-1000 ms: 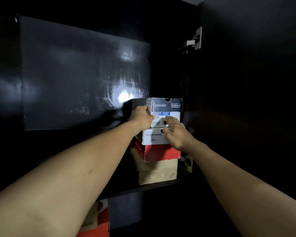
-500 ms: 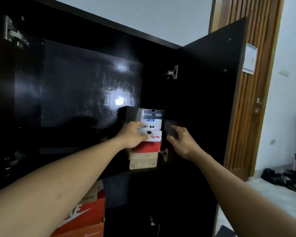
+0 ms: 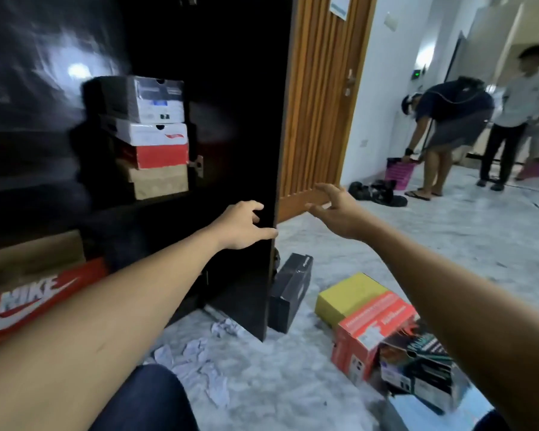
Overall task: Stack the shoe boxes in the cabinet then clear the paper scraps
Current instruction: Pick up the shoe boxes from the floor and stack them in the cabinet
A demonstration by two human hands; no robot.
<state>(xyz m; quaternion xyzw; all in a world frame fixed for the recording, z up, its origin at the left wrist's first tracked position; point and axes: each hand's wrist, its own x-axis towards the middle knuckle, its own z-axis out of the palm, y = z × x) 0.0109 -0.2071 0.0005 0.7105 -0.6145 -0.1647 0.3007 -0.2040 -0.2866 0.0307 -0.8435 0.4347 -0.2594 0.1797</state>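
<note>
Four shoe boxes are stacked on a shelf of the black cabinet (image 3: 28,169), far left. Top to bottom they are a black-and-grey box with white label (image 3: 143,99), a white cardboard box (image 3: 156,135), a red cardboard box (image 3: 156,155) and a brown kraft box (image 3: 161,183). A red Nike box (image 3: 38,293) sits lower down, near left.

Not yet stacked, on the grey marble floor (image 3: 417,244):
- A slim black box (image 3: 291,290) leans against the open cabinet door (image 3: 246,119).
- A yellow cardboard box (image 3: 347,295) lies to the right of it.
- An orange-red cardboard box (image 3: 374,331) is tipped against a dark printed box (image 3: 417,368), near right.

Crumpled white paper scraps (image 3: 196,365) lie at near centre, just beside the door's bottom corner.

The left hand (image 3: 243,225) is empty, fingers loosely curled, thumb at the door's edge; I cannot tell if it touches. The right hand (image 3: 333,209) is empty, fingers spread apart, in the air right of the door and above the floor boxes.

The boxes are likely light, stiff at the corners and soft in the walls, and the lids may lift off. Hold them under the base or at both short ends with two hands, not by the lid rim. The glossy print may slip. The slim black box probably fits one hand across its width, and the tipped orange-red box needs righting first. The scraps are near weightless and soft, so pinch or scoop them; nothing there can break.
</note>
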